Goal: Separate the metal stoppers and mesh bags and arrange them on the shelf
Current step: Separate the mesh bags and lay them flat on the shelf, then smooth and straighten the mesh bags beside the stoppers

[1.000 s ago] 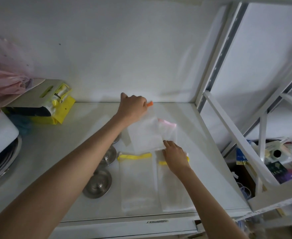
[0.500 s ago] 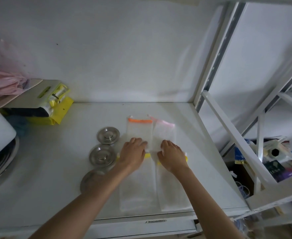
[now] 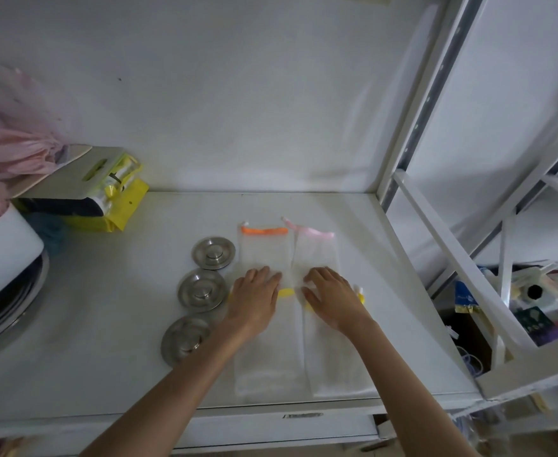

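White shelf (image 3: 106, 324): four mesh bags (image 3: 264, 255) in a two-by-two block right of centre. Three metal stoppers (image 3: 213, 253) in a column just left of them. Left hand (image 3: 254, 300), right hand (image 3: 332, 300) flat, fingers spread, grasping nothing, pressing the near bags' yellow tops.

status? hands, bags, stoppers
Left hand and right hand flat, open, on four mesh bags. Three metal stoppers lined up left of them. Nothing blocking.

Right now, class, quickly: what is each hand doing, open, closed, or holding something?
Left hand: open, flat on the yellow-banded mesh bag, gripping nothing.
Right hand: open, flat on the neighbouring mesh bag, gripping nothing.
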A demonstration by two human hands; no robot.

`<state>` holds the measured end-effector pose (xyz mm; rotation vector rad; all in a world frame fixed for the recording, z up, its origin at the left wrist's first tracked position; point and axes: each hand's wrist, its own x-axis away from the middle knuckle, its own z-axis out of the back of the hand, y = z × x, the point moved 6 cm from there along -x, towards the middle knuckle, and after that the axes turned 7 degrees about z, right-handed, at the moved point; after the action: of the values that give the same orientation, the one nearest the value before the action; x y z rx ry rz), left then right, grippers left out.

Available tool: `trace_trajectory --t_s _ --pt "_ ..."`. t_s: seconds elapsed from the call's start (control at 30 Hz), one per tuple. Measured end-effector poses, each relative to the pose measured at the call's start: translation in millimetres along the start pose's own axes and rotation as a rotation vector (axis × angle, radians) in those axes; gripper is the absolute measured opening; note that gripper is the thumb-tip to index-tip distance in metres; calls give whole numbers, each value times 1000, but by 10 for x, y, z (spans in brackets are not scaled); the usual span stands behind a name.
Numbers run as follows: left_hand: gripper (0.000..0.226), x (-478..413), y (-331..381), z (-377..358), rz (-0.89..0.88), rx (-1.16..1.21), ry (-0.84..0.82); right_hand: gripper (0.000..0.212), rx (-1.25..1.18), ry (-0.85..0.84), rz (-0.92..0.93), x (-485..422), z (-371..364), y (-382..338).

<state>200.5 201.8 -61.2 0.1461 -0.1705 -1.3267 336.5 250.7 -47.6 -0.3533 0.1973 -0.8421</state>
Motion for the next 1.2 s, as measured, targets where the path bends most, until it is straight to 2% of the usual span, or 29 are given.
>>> trace_trajectory --t_s 0.17,0.33,0.5,0.7,0.9,1.03,1.2 --pt "41 14 4 -5 -36 42 -22 26 -41 24 11 -1 1 46" --pt "44 136 -17 32 -23 3 12 37 6 63 -2 115 20 21" --pt "38 501 31 81 -47 -69 184 33 149 160 -55 574 144 -160" --pt "47 887 97 -159 -55 -90 101 37 127 128 -108 993 -111 -267" --pt "47 955 26 -149 -98 -77 128 39 112 134 -93 956 -160 -229" --pt "47 985 18 -128 -63 -79 148 42 84 95 -98 869 -179 -224" --pt "46 964 64 -115 -19 -77 97 43 93 59 -114 828 -164 -230"
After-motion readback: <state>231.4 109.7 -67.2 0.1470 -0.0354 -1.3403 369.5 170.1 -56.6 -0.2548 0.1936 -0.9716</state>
